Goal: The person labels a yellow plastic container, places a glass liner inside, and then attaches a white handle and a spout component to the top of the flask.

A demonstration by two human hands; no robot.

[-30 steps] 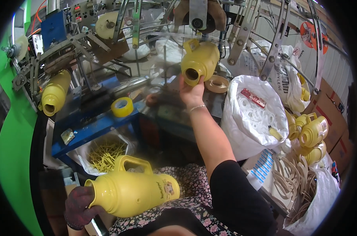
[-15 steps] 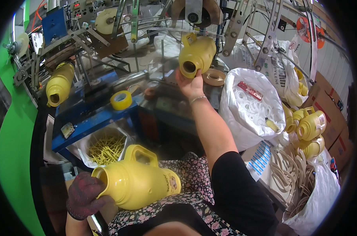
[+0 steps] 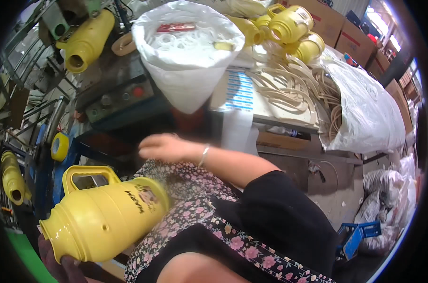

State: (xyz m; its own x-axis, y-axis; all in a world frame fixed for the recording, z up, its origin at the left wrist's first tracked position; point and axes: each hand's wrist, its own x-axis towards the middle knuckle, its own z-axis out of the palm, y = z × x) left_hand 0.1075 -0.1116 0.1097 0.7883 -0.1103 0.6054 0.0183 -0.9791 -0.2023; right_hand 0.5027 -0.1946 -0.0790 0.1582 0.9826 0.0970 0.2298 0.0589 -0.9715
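Observation:
A glossy yellow plastic jug body (image 3: 107,214) with a looped handle and a printed picture lies across my lap, its open mouth toward the lower left. My gloved left hand (image 3: 58,262), partly hidden behind the mouth, grips that rim. In front of the flowered apron (image 3: 190,177) hovers my bare right hand (image 3: 164,147), holding nothing, its fingers stretched out to the left. A second yellow jug body (image 3: 88,42) sits on the machine at the upper left, apart from both hands. Farther left another jug body (image 3: 12,179) hangs at the machine.
A white sack (image 3: 188,75) of clear rings stands beyond my right hand. On the bench to the right lie beige strips (image 3: 289,92) and a blue-striped label sheet (image 3: 240,89), with yellow jugs (image 3: 292,23) behind. Yellow tape (image 3: 60,146) rests at left; a blue stool (image 3: 358,236) is lower right.
My view has swung to the right. My right hand has let go of the jug body at the machine and drawn back toward my lap. My left hand still holds its jug body.

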